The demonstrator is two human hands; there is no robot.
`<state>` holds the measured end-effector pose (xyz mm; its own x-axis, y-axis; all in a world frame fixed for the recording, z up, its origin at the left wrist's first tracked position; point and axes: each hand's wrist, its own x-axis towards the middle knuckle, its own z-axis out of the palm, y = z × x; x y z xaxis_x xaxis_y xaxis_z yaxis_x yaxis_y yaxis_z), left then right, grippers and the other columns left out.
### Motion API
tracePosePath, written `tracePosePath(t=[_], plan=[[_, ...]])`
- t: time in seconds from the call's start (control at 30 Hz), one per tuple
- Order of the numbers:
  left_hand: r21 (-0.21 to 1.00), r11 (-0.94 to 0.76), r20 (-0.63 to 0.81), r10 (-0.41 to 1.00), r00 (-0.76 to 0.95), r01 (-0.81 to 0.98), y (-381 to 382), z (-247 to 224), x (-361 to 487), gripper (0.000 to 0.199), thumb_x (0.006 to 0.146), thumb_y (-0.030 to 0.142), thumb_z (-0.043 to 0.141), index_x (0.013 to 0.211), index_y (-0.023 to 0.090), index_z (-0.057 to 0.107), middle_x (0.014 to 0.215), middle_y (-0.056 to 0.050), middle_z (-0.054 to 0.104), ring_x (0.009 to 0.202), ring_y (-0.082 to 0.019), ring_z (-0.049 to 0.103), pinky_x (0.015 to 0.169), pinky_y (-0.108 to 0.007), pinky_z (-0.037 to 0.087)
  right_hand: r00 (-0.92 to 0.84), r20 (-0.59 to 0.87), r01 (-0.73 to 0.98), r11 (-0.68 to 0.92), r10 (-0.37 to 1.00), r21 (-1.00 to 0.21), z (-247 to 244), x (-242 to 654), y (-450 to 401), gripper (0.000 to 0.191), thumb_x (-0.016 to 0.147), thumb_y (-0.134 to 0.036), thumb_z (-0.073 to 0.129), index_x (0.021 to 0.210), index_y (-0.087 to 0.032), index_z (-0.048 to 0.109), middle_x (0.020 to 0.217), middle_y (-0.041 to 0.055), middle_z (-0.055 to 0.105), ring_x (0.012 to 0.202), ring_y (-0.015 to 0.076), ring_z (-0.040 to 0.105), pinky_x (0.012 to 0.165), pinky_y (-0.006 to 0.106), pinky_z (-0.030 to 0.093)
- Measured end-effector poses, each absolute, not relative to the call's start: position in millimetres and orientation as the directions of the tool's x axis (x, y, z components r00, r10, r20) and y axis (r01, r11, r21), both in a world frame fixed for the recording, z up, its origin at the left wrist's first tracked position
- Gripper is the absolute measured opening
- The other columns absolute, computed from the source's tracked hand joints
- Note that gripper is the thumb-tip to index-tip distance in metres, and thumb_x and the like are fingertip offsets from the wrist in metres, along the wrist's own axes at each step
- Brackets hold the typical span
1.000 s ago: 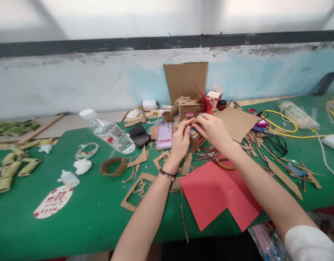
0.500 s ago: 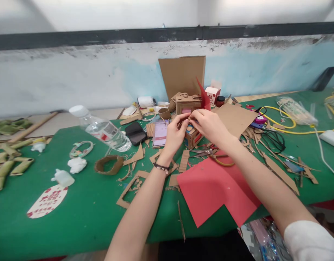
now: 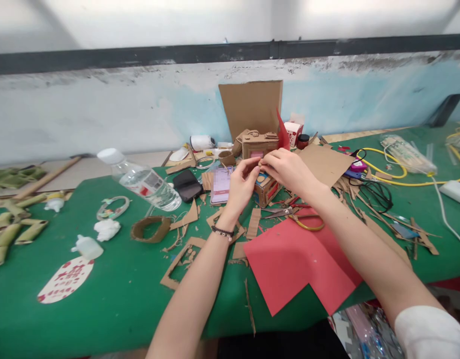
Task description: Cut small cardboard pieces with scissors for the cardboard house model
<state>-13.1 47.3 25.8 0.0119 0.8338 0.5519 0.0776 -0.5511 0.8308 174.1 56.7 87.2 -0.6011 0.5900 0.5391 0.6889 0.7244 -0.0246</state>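
Observation:
My left hand (image 3: pixel 245 178) and my right hand (image 3: pixel 280 167) meet fingertip to fingertip above a small cardboard box (image 3: pixel 266 190). Both are closed in a pinch around something too small to make out. Behind them stands a brown cardboard model (image 3: pixel 260 144) with a pink patch on its front. A phone (image 3: pixel 221 185) lies just left of my left hand. Scissors with yellow and red handles (image 3: pixel 308 223) rest below my right hand, partly on red paper (image 3: pixel 297 259).
A water bottle (image 3: pixel 147 184) leans at the left, near a black case (image 3: pixel 187 185) and a cardboard ring (image 3: pixel 150 229). Cardboard scraps (image 3: pixel 387 234) and a yellow cable (image 3: pixel 405 183) lie right. A cardboard sheet (image 3: pixel 252 107) leans against the wall.
My right hand and forearm have shifted slightly, uncovering more of the yellow scissor handle. The fingertips remain together over the box. The camera view has moved a little.

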Motion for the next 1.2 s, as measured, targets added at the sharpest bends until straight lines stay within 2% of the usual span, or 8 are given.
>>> tracePosePath(t=[0.17, 0.33, 0.6, 0.73, 0.83, 1.0, 1.13, 1.2], plan=[[0.821, -0.557, 0.562, 0.827, -0.008, 0.124, 44, 24, -9, 0.035, 0.106, 0.043, 0.068, 0.132, 0.02, 0.073, 0.136, -0.013, 0.078, 0.127, -0.026, 0.074, 0.116, -0.044, 0.057, -0.498, 0.574, 0.744, 0.661, 0.65, -0.103, 79, 166, 54, 0.018, 0.113, -0.024, 0.06, 0.111, -0.015, 0.075, 0.112, 0.015, 0.079, 0.102, 0.0274, 0.068, 0.088, 0.038, 0.052], [0.807, -0.571, 0.581, 0.813, -0.029, 0.154, 37, 23, -4, 0.032, 0.109, 0.04, 0.063, 0.134, 0.021, 0.072, 0.138, -0.012, 0.077, 0.128, -0.025, 0.073, 0.114, -0.043, 0.057, -0.434, 0.635, 0.723, 0.667, 0.64, -0.179, 71, 164, 54, 0.016, 0.112, -0.027, 0.062, 0.108, -0.018, 0.074, 0.107, 0.013, 0.079, 0.099, 0.0271, 0.07, 0.085, 0.037, 0.053], [0.824, -0.559, 0.563, 0.826, -0.02, 0.099, 39, 22, -6, 0.035, 0.106, 0.045, 0.07, 0.133, 0.023, 0.071, 0.139, -0.012, 0.077, 0.129, -0.026, 0.073, 0.117, -0.047, 0.057, -0.464, 0.65, 0.626, 0.742, 0.602, -0.24, 68, 176, 51, 0.011, 0.11, -0.027, 0.065, 0.108, -0.021, 0.074, 0.112, 0.012, 0.081, 0.106, 0.0282, 0.073, 0.091, 0.04, 0.057], [0.848, -0.529, 0.529, 0.848, -0.016, 0.031, 37, 22, -5, 0.038, 0.103, 0.044, 0.076, 0.134, 0.024, 0.071, 0.14, -0.012, 0.076, 0.131, -0.026, 0.074, 0.119, -0.047, 0.057, -0.393, 0.664, 0.542, 0.744, 0.636, -0.391, 65, 183, 52, 0.008, 0.106, -0.027, 0.072, 0.11, -0.021, 0.074, 0.112, 0.0093, 0.082, 0.103, 0.0252, 0.076, 0.09, 0.037, 0.059], [0.846, -0.532, 0.533, 0.846, -0.017, 0.041, 33, 24, -3, 0.04, 0.101, 0.044, 0.078, 0.135, 0.024, 0.071, 0.141, -0.011, 0.076, 0.131, -0.026, 0.074, 0.118, -0.046, 0.058, -0.345, 0.678, 0.454, 0.748, 0.649, -0.485, 61, 187, 51, 0.013, 0.104, -0.028, 0.075, 0.115, -0.021, 0.073, 0.112, 0.0076, 0.082, 0.098, 0.0225, 0.078, 0.088, 0.034, 0.06], [0.834, -0.538, 0.545, 0.838, -0.027, 0.122, 26, 29, -2, 0.037, 0.105, 0.047, 0.073, 0.134, 0.025, 0.075, 0.142, -0.011, 0.077, 0.132, -0.026, 0.073, 0.117, -0.045, 0.058, -0.323, 0.733, 0.445, 0.779, 0.599, -0.441, 58, 189, 50, 0.015, 0.108, -0.035, 0.07, 0.113, -0.021, 0.074, 0.116, 0.0092, 0.082, 0.104, 0.0232, 0.078, 0.094, 0.037, 0.062], [0.841, -0.525, 0.535, 0.843, -0.056, 0.13, 23, 33, -3, 0.037, 0.105, 0.049, 0.072, 0.133, 0.025, 0.076, 0.14, -0.011, 0.078, 0.131, -0.025, 0.074, 0.116, -0.043, 0.058, -0.377, 0.74, 0.422, 0.815, 0.557, -0.398, 57, 190, 48, 0.019, 0.11, -0.035, 0.068, 0.122, -0.023, 0.075, 0.123, 0.0095, 0.083, 0.115, 0.0249, 0.076, 0.103, 0.042, 0.062], [0.832, -0.533, 0.547, 0.834, -0.072, 0.156, 19, 35, -3, 0.036, 0.106, 0.05, 0.07, 0.13, 0.024, 0.076, 0.137, -0.011, 0.079, 0.129, -0.025, 0.074, 0.113, -0.041, 0.059, -0.378, 0.761, 0.41, 0.832, 0.528, -0.374, 56, 190, 46, 0.02, 0.111, -0.034, 0.065, 0.125, -0.023, 0.076, 0.122, 0.0094, 0.083, 0.112, 0.0242, 0.077, 0.101, 0.041, 0.063]])
